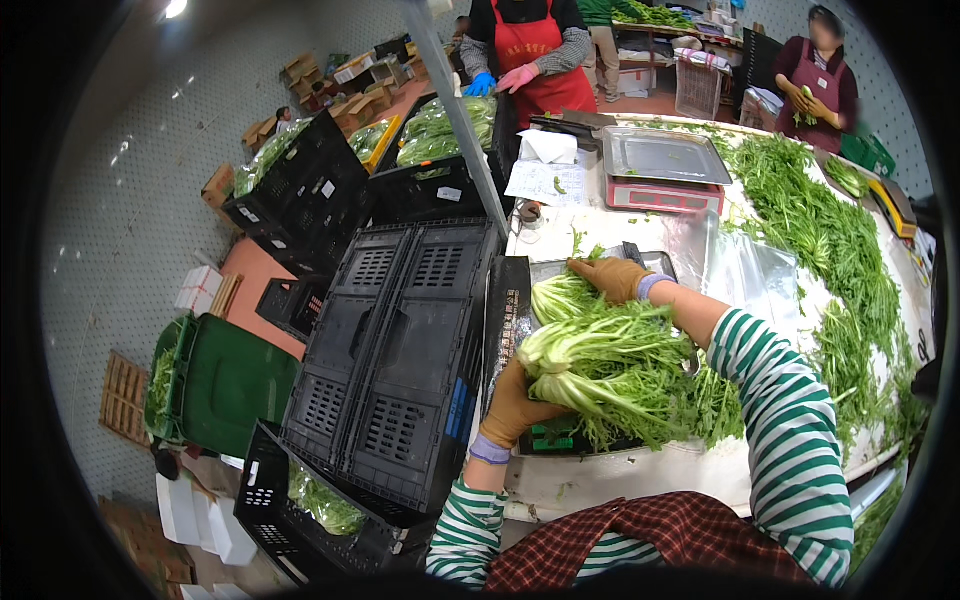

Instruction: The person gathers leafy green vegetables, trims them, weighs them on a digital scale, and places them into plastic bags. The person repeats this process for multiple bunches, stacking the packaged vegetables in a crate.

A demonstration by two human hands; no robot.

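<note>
Brown-gloved, my left hand (517, 409) cups the pale root ends of two curly endive heads (607, 367), whose frilly leaves spread rightward. My right hand (611, 279), in a matching glove, lies over the far side of another endive head (562, 296). Its fingers are partly hidden, so whether they grip cannot be told. Under the greens is a weighing scale with a metal tray (660, 262) and a lit green display (551, 442), mostly covered. A dark printed strip (508, 315) stands along its left side.
Black folding crates (397, 352) stand at left, beside a green bin (232, 382). A second scale (664, 161) sits farther back. Clear plastic bags (750, 270) and piled endive (832, 225) lie at right. A metal post (465, 120) rises near a red-aproned person (536, 56).
</note>
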